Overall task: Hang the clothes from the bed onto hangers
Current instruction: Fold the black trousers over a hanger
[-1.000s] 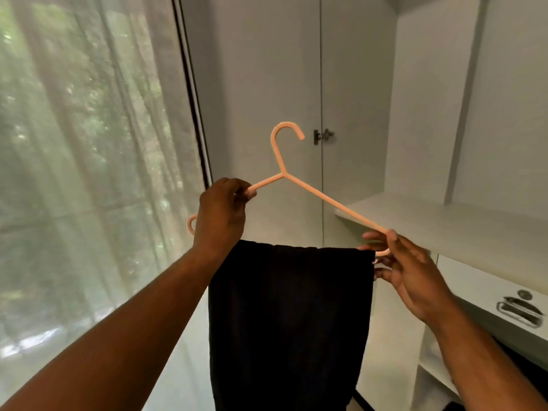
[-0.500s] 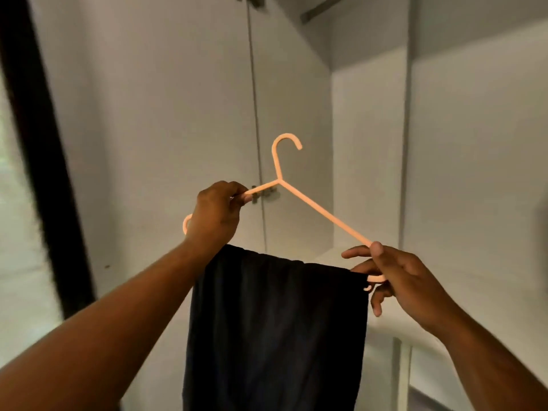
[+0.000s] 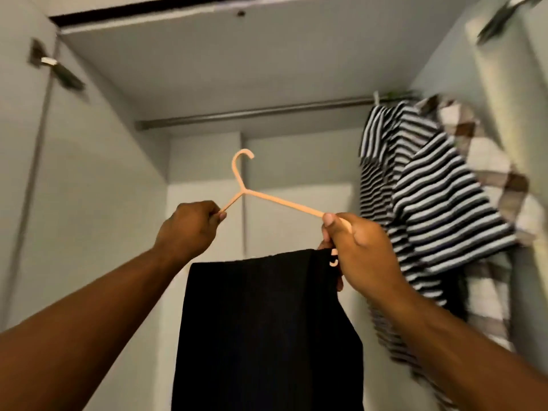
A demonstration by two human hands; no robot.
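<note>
Left hand (image 3: 189,229): fist closed round the left arm of the pink hanger (image 3: 284,202), just down-left of the neck. The hook stands up between the two grips with its opening to the right, and the hanger is tilted, right end lower. The black garment (image 3: 267,321) is folded over the bottom bar and hangs straight down between and below both hands.

Right hand (image 3: 358,247): thumb on top, fingers curled under the right shoulder end (half a second ago they were looser at the tip).

Change: the view has swung up from the door panel into the wardrobe. The rail (image 3: 252,112) now shows above and beyond the hook, still apart from it. A striped shirt (image 3: 439,209) and a checked garment (image 3: 486,161) already hang right of the right-hand grip.

Read: the garment is loaded and only the hooking on is left. The rail above the hook looks free.
</note>
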